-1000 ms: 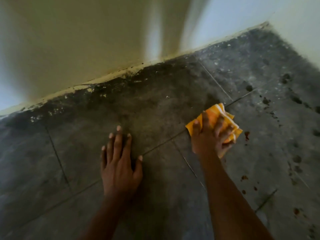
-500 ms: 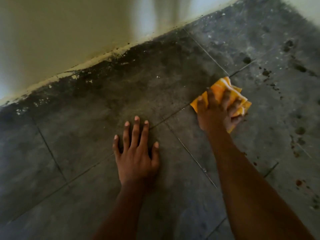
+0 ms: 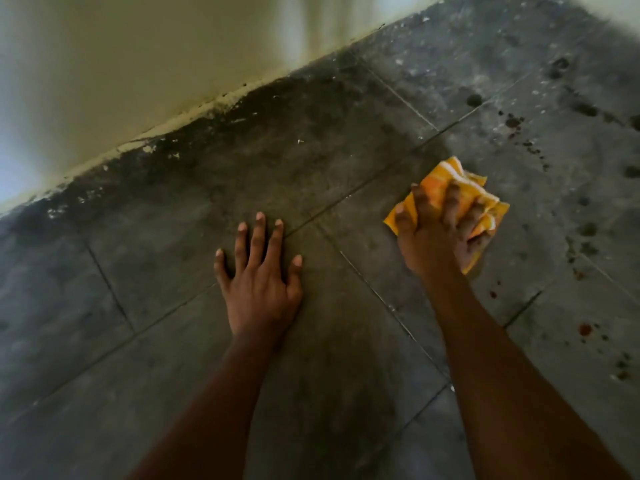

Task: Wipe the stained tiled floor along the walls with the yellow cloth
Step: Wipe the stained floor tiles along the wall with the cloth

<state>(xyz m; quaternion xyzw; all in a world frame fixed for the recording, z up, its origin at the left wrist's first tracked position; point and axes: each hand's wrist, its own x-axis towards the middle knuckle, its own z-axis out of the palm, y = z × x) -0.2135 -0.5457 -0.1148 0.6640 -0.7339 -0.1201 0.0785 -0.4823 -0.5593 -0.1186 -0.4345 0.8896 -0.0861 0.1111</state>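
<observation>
The grey tiled floor [image 3: 311,161] fills most of the view, with a dark grimy band along the wall's foot. My right hand [image 3: 440,233] presses a crumpled yellow cloth [image 3: 446,178] onto a tile at the right, fingers curled over it. My left hand [image 3: 259,275] lies flat on the floor in the middle, fingers spread, holding nothing. Dark spots [image 3: 474,99] and reddish drops [image 3: 585,329] dot the tiles to the right of the cloth.
A pale wall [image 3: 138,64] runs diagonally from the left edge to the top right, with chipped paint at its base. A second wall shows at the top right corner [image 3: 609,8]. Grout lines cross the floor.
My right hand has slid the cloth back toward me and slightly right. The view has shifted, so the wall sits higher and further left. My left hand stays flat on the floor.
</observation>
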